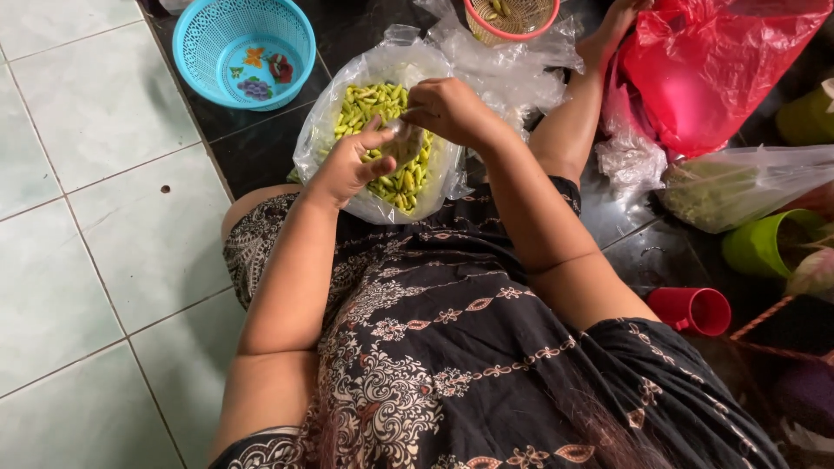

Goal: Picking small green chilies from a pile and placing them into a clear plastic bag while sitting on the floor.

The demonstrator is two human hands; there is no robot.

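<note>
A person is sitting on a tiled floor (78, 260), seen from above, working over a clear plastic bag (323, 130) full of small green and yellow chillies (375, 102) resting at their lap. The left hand (349, 167) is curling around a small clear bag (405, 141), fingers closed on it. The right hand (450, 109) is pinching that bag's top edge, grip pressed together. A blue plastic basket (243, 50) is sitting beyond, and a red cup (692, 310) is lying to the right. The big bag is slumping open, so a nudge from a wrist could likely spill chillies onto the floor.
</note>
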